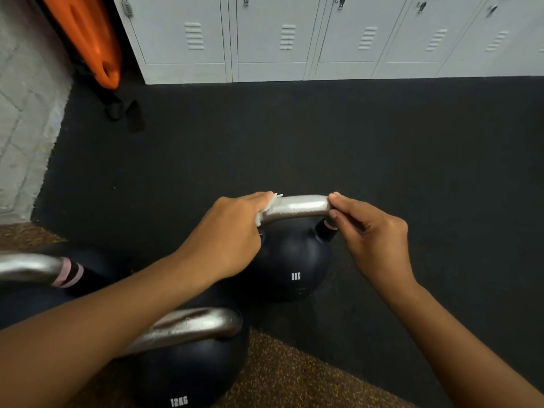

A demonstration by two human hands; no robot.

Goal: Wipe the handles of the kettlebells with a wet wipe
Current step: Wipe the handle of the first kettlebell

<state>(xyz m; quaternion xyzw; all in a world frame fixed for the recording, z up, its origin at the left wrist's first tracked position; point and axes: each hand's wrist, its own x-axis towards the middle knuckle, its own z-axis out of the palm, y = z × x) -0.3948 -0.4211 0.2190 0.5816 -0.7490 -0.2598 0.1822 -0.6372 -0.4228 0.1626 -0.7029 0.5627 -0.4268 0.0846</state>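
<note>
8kg kettlebell (290, 260) sits on the black floor mat (323, 136), steel handle (297, 208) up. your left hand (226, 234) clamps a wet wipe (269, 208) around the handle's left end. your right hand (374, 228) pinches the right end with its fingertips. 12kg kettlebell (188, 369) sits nearer you, a third (38, 278) at left. lockers (294, 39) beyond.

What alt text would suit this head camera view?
A person's left hand wraps a wet wipe around the 8 kg kettlebell's handle while the right hand pinches its other end. A 12 kg kettlebell sits nearer, grey lockers beyond.
</note>
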